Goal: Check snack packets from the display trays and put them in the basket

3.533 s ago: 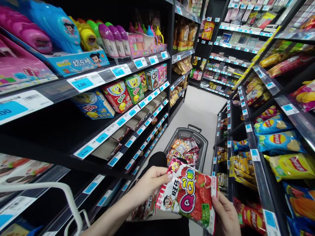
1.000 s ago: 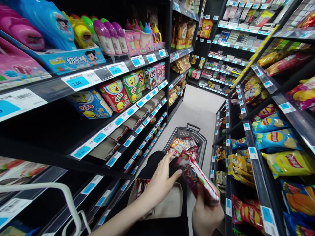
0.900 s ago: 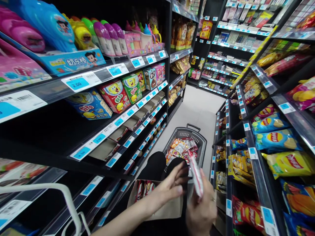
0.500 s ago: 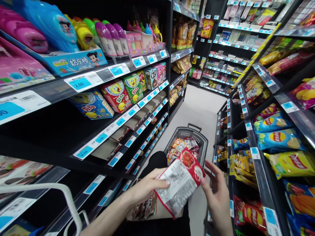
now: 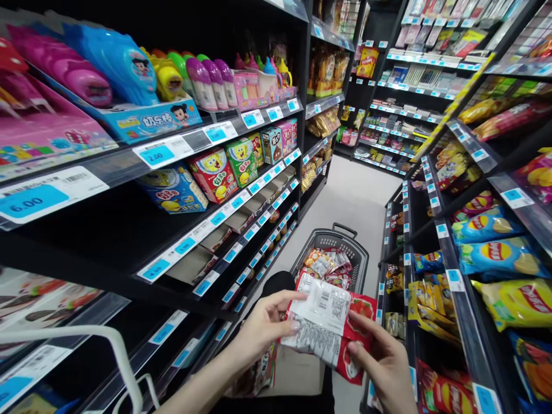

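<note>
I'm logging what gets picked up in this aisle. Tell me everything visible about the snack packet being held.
The snack packet is a glossy, plastic-looking pouch, red with strawberry pictures, seen from its back: a white panel with dense print and a barcode. It looks sealed, held tilted above the lap. The left hand pinches its left edge; the right hand grips its lower right.
</note>
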`<state>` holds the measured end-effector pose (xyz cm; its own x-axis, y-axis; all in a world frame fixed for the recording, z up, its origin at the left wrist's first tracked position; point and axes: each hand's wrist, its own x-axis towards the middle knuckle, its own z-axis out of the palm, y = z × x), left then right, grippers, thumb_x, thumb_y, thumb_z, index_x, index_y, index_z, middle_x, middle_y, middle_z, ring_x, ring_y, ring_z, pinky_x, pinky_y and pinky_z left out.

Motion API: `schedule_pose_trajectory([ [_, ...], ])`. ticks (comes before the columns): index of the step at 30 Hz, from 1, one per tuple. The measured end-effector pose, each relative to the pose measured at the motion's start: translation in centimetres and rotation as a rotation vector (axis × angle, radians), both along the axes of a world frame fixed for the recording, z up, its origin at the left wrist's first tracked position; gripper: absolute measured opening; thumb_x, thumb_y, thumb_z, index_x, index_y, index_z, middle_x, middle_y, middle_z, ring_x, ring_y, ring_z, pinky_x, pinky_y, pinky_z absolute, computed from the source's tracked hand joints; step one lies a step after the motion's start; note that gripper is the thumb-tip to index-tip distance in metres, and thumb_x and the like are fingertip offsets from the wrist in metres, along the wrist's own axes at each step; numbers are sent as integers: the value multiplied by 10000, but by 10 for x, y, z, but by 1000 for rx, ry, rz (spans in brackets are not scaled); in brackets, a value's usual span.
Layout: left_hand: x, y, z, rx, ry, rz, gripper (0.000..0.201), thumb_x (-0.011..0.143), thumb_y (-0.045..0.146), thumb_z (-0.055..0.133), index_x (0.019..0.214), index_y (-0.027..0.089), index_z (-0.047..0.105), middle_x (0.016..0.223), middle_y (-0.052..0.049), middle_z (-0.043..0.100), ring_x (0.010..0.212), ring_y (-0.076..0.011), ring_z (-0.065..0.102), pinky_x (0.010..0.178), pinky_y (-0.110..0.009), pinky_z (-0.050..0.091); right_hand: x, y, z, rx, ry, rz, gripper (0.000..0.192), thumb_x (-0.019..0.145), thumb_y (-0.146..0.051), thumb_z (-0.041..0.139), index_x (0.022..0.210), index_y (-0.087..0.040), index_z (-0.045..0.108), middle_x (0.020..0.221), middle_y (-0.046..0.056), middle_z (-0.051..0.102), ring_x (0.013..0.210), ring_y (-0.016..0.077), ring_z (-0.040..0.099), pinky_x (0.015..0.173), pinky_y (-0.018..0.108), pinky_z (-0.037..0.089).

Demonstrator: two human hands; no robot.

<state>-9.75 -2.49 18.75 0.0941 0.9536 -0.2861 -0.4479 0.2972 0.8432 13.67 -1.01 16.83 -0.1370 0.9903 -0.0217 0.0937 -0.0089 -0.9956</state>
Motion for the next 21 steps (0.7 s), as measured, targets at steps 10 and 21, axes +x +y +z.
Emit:
schedule_pose_trajectory([
  [10, -5, 6, 26, 336, 597, 58, 46, 700, 214, 771, 709, 223, 815, 671, -59, 773, 608, -199, 678, 581, -260, 487, -8, -4, 11, 231, -136, -154, 228, 793, -449, 690, 678, -263, 754, 634, 7, 718, 575, 154, 645, 569, 215, 475],
  [21, 6, 4, 31, 173, 439, 191, 74, 738, 226, 730, 690, 171, 717, 665, 1, 671, 610, -125, 546, 569, -207, 406, -28, -8, 21, 111, -42, -232, 284, 792, -497, 677, 724, -221, 677, 665, 1, 649, 630, 155, 581, 600, 225, 424],
])
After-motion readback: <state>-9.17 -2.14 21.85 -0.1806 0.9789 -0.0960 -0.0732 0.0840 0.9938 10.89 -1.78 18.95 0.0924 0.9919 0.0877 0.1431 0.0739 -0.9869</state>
